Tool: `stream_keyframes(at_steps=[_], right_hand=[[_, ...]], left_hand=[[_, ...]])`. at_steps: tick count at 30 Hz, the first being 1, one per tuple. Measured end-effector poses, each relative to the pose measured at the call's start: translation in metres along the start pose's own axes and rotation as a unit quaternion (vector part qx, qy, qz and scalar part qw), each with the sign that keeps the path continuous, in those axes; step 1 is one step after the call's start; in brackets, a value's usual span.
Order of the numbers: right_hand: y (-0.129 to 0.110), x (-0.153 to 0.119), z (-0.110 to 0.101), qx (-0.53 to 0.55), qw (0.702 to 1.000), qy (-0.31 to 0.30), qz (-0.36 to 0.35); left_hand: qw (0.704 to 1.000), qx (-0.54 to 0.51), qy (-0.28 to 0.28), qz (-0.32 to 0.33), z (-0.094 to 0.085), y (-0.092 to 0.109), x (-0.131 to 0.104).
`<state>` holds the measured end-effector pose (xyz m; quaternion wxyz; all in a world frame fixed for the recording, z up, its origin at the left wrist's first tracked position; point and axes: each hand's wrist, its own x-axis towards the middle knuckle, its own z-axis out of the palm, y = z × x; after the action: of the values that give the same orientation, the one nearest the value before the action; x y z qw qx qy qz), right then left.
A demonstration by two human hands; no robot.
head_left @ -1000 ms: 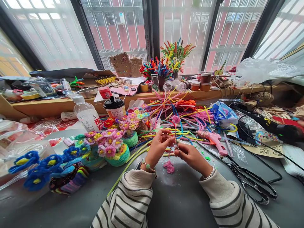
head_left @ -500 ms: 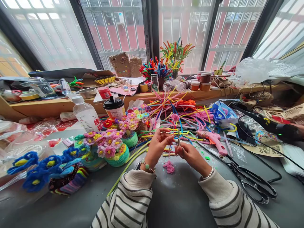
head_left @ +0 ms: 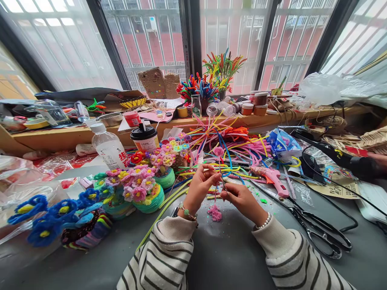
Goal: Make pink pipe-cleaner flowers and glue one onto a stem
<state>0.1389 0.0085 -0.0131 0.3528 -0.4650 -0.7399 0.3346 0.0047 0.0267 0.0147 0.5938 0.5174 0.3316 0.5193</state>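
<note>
Over a grey table (head_left: pixel 229 257), the left hand (head_left: pixel 201 187) and right hand (head_left: pixel 242 199) meet, fingertips pinched shut on a thin stem (head_left: pixel 223 177) that rises to a pink pompom (head_left: pixel 218 151). The stem stands nearly upright between the hands, above a pink fluff scrap (head_left: pixel 215 212) on the table. Pipe cleaners (head_left: pixel 232 141) sprawl just behind. A pink glue gun (head_left: pixel 272 176) and black scissors (head_left: pixel 320 229) lie to the right, flower pots (head_left: pixel 145 187) and blue flowers (head_left: pixel 51 217) to the left. A bottle (head_left: pixel 109 147) and cup (head_left: pixel 145 139) stand near a cluttered wooden sill (head_left: pixel 60 137) under barred windows (head_left: pixel 151 40).
</note>
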Motion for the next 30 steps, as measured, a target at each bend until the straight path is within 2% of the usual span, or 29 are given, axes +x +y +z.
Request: stream_keyframes(at_steps=[6, 9, 16, 20, 24, 27, 30], right_hand=[[0.003, -0.002, 0.003, 0.066, 0.997, -0.028, -0.035], [0.003, -0.002, 0.001, 0.068, 0.997, -0.013, -0.028], [0.003, -0.001, -0.006, 0.012, 0.998, 0.065, 0.015], [0.004, 0.0, -0.006, 0.031, 0.999, 0.04, 0.006], [0.005, 0.0, -0.012, 0.045, 0.999, 0.012, 0.008], [0.005, -0.001, -0.02, -0.003, 1.0, 0.0, 0.027], [0.006, -0.003, -0.028, -0.071, 0.995, -0.041, 0.056]], left_hand=[[1.0, 0.0, -0.028, -0.003, 0.001, 0.0, -0.002], [0.998, 0.006, -0.053, -0.015, 0.0, 0.0, -0.002], [0.999, 0.015, -0.039, 0.015, -0.005, -0.002, 0.001], [0.999, 0.028, -0.035, 0.018, -0.005, -0.003, 0.002], [0.995, 0.079, 0.022, 0.049, -0.007, -0.006, 0.003], [0.978, 0.151, 0.117, 0.086, -0.012, -0.01, 0.006], [0.953, 0.191, 0.202, 0.116, -0.017, -0.013, 0.009]])
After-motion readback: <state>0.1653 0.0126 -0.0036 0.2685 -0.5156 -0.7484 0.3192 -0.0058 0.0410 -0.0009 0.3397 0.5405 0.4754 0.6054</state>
